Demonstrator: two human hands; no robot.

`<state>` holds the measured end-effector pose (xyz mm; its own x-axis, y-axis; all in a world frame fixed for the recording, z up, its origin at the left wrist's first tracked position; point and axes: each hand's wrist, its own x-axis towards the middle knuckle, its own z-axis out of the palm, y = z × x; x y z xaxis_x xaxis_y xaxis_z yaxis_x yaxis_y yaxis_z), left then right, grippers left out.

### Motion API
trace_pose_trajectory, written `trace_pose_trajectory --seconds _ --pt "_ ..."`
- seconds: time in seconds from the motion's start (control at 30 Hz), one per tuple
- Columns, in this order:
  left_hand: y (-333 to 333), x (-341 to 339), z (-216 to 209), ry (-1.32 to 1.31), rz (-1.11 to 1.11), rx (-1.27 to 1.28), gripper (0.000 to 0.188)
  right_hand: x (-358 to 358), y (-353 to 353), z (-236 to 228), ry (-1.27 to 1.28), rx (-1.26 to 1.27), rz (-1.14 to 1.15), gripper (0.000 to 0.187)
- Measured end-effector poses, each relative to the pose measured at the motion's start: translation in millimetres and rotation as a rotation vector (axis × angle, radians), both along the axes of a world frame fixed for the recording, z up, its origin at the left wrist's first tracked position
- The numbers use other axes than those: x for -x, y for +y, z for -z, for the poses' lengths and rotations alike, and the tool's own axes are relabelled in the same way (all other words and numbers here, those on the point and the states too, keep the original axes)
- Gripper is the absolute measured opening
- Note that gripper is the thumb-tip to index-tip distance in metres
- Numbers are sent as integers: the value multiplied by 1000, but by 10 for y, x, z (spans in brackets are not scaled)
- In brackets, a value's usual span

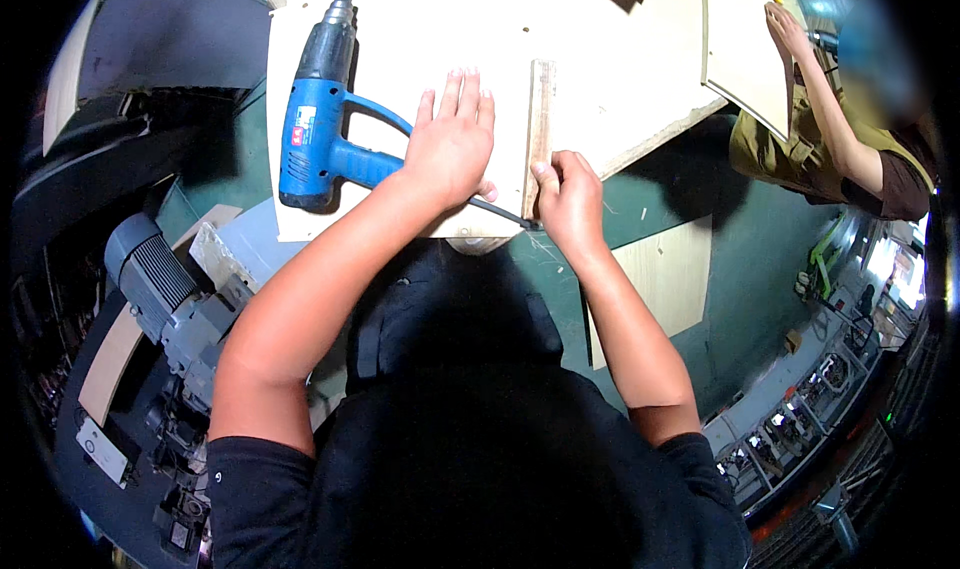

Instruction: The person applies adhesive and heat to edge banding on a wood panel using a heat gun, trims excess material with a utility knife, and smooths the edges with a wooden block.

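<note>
My left hand (452,149) lies flat on the pale wooden tabletop (620,89) with its fingers stretched out. Just left of it rests a blue heat gun (312,144), its dark stepped nozzle toward the far side; my left wrist covers the end of its handle. A dark cord (497,210) runs from under that hand to the near end of a narrow wooden strip (540,109). My right hand (574,204) grips this strip near its lower end, thumb on top and fingers curled along its right side. The strip points away from me.
At the far right another person's hand (788,31) rests on a pale panel (748,44). A grey motor (150,259) stands at the left below the table. Another pale board (665,289) lies on the green floor (745,299) at the right.
</note>
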<state>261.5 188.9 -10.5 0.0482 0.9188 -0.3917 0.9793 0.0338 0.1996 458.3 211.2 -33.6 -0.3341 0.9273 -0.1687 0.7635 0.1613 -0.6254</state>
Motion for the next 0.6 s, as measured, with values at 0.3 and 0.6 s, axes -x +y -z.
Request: trace_pose_trajectory --seconds 0.3,0.6 --pt "32 -18 -35 -4 15 16 128 637 1234 137 -35 -102 55 33" --pt "59 -87 -11 88 26 21 131 -54 -54 34 49 -49 -8 25"
